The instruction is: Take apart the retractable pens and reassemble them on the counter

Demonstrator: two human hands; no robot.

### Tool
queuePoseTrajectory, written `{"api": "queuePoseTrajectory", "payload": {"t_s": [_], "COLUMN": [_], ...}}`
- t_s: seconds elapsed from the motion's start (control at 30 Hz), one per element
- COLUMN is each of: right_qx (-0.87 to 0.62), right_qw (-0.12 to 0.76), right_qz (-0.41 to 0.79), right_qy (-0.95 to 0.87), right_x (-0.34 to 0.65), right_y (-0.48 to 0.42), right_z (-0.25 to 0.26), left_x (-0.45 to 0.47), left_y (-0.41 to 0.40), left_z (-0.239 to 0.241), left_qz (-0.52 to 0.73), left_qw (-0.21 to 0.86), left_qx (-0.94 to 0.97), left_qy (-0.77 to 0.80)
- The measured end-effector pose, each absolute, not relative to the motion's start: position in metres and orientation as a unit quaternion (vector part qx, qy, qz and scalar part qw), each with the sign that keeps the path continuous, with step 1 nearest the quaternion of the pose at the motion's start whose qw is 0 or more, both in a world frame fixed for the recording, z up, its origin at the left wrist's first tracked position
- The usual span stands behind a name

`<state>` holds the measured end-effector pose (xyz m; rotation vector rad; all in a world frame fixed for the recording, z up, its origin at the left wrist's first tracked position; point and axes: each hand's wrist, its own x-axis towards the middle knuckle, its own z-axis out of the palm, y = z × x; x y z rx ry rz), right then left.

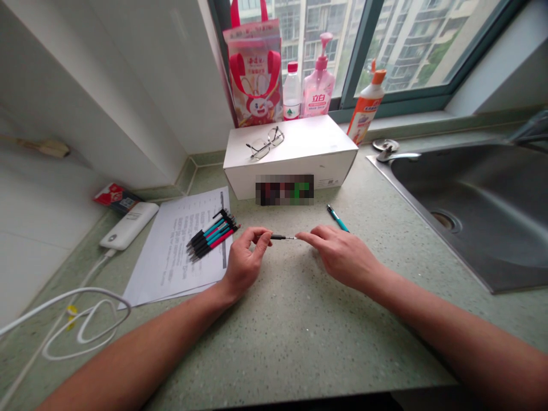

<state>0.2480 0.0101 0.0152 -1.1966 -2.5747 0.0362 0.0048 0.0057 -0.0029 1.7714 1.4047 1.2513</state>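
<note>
My left hand (pixel 247 257) pinches a slim black pen (pixel 278 237) between thumb and fingers, holding it level just above the counter. Its silvery end points right and meets the fingertips of my right hand (pixel 342 251). The index finger of that hand reaches out to the end, with the other fingers curled and the thumb hidden underneath. A teal pen (pixel 338 218) lies on the counter just beyond my right hand. Left of my left hand, several black, teal and red pens (pixel 214 234) lie side by side on printed paper sheets (pixel 171 245).
Behind my hands stands a white box (pixel 291 140) with eyeglasses (pixel 265 142) on top. Bottles (pixel 319 85) and a pink bag (pixel 256 74) line the window. A steel sink (pixel 471 211) is at right. A white power bank (pixel 128 225) and cable (pixel 85 308) lie at left.
</note>
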Motion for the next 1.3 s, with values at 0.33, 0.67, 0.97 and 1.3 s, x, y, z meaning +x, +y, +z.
{"api": "queuePoseTrajectory", "payload": {"t_s": [0.33, 0.67, 0.97, 1.3], "right_qx": [-0.385, -0.367, -0.372, -0.402], "right_qw": [0.174, 0.245, 0.27, 0.279], "right_qz": [0.024, 0.074, 0.125, 0.23], "right_qy": [-0.906, -0.894, -0.879, -0.841], "right_x": [0.244, 0.239, 0.238, 0.238], "right_y": [0.009, 0.007, 0.005, 0.004], "right_z": [0.011, 0.006, 0.008, 0.006], "left_x": [0.004, 0.006, 0.005, 0.008], "left_y": [0.005, 0.004, 0.003, 0.003], "left_z": [-0.003, -0.002, -0.003, -0.001], "left_qz": [0.427, 0.415, 0.424, 0.448], "left_qw": [0.265, 0.292, 0.276, 0.23], "left_qx": [0.707, 0.707, 0.738, 0.784], "left_qy": [0.497, 0.491, 0.447, 0.363]}}
